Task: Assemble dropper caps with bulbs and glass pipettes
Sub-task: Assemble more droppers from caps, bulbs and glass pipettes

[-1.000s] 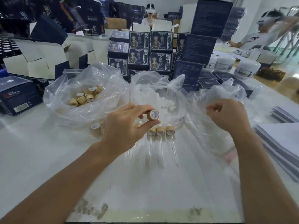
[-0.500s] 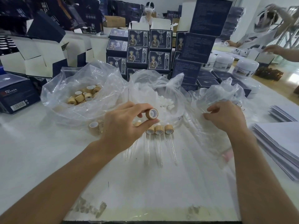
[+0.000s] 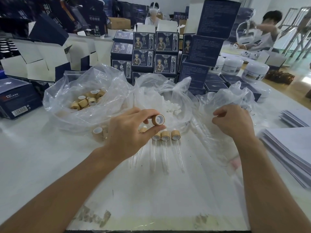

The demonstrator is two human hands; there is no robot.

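Hard to see: the right hand's (image 3: pixel 233 121) fingertips curl down into clear plastic at centre right, so what they pinch, if anything, I cannot tell; the glass pipettes (image 3: pixel 165 154) at centre are nearly invisible against the pale table (image 3: pixel 33 157).
Left bag (image 3: pixel 84 98): clear plastic at upper left of centre, open, holding a heap of tan dropper caps (image 3: pixel 87 100); one more loose cap (image 3: pixel 98 131) stands by its lower edge.
Middle bag (image 3: pixel 159 91): clear, open, with small white bulbs (image 3: pixel 173 107) piled inside.
Right bag (image 3: pixel 223 98): crumpled clear plastic at centre right; contents cannot be made out.
Held cap (image 3: pixel 158 119): at frame centre, above the table, its white-lined opening facing the viewer.
Left hand (image 3: pixel 129 132): thumb below and forefinger above pinch the held cap by its tan sides; the other fingers are curled behind.
Finished droppers (image 3: pixel 165 136): three in a row just below the held cap, caps toward the bags, glass stems pointing to the lower frame; a fourth is partly hidden under the left hand.
Right hand: fingers bent, resting on the right bag, apart from the held cap.
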